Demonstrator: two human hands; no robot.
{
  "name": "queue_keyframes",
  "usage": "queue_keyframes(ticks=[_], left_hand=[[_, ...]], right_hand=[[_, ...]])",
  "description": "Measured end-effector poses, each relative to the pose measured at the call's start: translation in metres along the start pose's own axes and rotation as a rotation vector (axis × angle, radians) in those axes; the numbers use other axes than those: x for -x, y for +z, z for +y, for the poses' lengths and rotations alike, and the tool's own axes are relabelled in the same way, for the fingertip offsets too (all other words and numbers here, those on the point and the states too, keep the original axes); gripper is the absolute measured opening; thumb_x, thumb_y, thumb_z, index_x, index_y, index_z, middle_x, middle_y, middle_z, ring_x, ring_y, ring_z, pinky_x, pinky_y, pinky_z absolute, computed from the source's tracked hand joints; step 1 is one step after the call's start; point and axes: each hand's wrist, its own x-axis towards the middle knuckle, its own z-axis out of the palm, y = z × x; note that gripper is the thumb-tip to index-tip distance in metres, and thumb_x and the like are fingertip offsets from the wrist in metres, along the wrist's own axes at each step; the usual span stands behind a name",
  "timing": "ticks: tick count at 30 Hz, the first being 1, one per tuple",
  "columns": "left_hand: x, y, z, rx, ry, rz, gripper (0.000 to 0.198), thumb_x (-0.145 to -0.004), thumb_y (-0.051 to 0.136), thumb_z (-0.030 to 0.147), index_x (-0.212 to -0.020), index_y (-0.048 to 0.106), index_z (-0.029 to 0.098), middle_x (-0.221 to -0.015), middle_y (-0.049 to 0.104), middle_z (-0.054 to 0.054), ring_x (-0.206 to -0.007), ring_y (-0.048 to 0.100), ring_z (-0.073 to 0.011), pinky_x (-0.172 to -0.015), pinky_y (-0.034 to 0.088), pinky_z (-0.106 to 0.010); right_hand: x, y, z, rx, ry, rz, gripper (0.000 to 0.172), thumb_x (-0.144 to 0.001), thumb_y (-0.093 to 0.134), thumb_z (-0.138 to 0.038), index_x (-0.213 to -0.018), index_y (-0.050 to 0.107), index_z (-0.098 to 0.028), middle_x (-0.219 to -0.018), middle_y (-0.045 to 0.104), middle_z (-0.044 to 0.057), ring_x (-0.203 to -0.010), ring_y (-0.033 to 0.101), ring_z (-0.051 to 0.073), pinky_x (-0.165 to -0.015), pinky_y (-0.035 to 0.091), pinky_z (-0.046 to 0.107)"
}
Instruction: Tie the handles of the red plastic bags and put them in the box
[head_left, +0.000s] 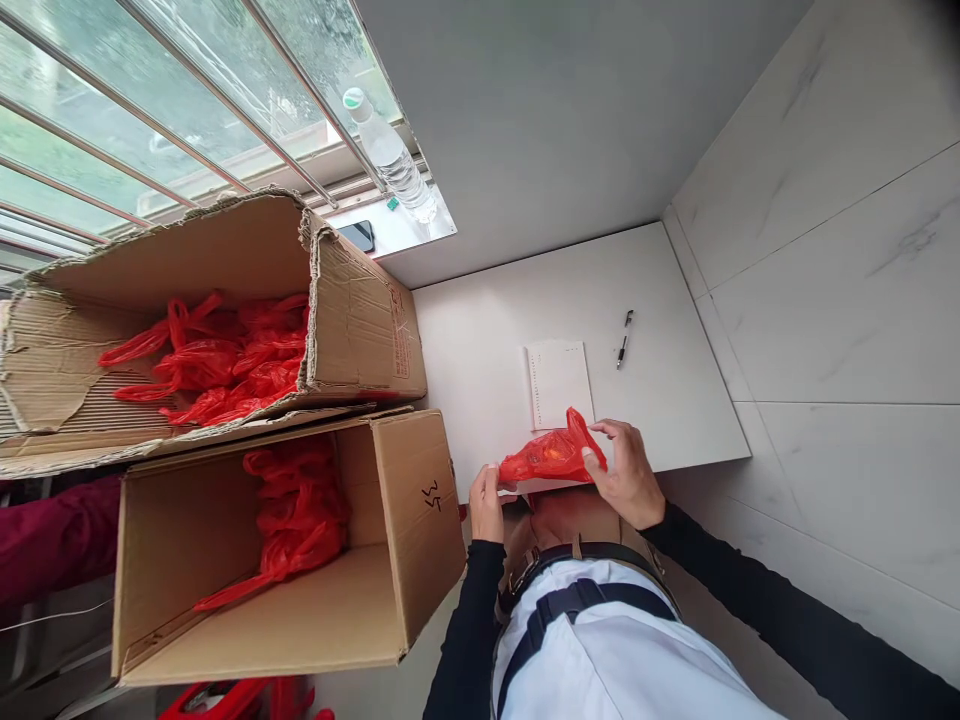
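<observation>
Red bag (pixel 541 457), one held — left hand (pixel 487 506) clamped on it, right hand (pixel 628 474) touching, thumb and index apart — two boxes (pixel 421 545), one pen (pixel 625 340).

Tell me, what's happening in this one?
A person's left hand grips one end of a red plastic bag while the right hand touches the other, at the near edge of a white table. Beyond lie a notebook and pen. More red bags sit in two open cardboard boxes to the left.

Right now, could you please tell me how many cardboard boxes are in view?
2: one cardboard box beside the window, another box nearer the left hand.
</observation>
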Motion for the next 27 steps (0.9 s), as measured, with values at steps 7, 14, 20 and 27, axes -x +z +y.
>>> queue_keyframes(ticks=[7,14,20,27], left_hand=[[0.001,0.008,0.002,0.093,-0.081,0.021,0.034,-0.064,0.076,0.030,-0.083,0.049,0.020,-0.068,0.057,0.006,-0.055,0.060,-0.0110,-0.057,0.055,-0.026],[0.011,-0.012,0.001,0.109,-0.179,0.063,0.055,-0.063,0.080,0.034,-0.109,0.056,0.014,-0.070,0.068,-0.001,-0.052,0.065,-0.0159,-0.052,0.052,-0.028],[0.019,-0.020,0.016,0.109,-0.107,0.031,0.034,-0.070,0.080,0.043,-0.077,0.070,0.011,-0.065,0.068,-0.004,-0.063,0.062,-0.0141,-0.062,0.048,-0.024],[0.027,0.004,0.026,0.300,-0.019,-0.093,0.067,-0.082,0.070,0.046,-0.139,0.054,0.014,-0.061,0.066,0.001,-0.050,0.055,-0.0106,-0.059,0.046,-0.024]], right_hand=[[-0.024,0.022,-0.009,0.447,-0.376,-0.462,0.014,-0.088,0.055,-0.015,-0.090,0.068,-0.021,-0.090,0.068,0.008,-0.093,0.061,0.028,-0.104,0.037,0.056],[-0.063,0.011,-0.001,0.469,-0.270,-0.339,0.024,-0.097,0.045,-0.021,-0.099,0.068,-0.016,-0.091,0.065,0.010,-0.089,0.058,0.026,-0.085,0.044,0.040],[-0.068,0.005,-0.023,0.409,-0.169,-0.223,0.026,-0.095,0.046,-0.023,-0.109,0.066,-0.015,-0.102,0.062,0.017,-0.103,0.052,0.033,-0.092,0.039,0.048],[-0.040,0.041,-0.026,0.104,-0.159,-0.531,0.015,-0.095,0.055,-0.028,-0.098,0.067,-0.019,-0.092,0.069,0.004,-0.089,0.062,0.021,-0.084,0.047,0.034]])
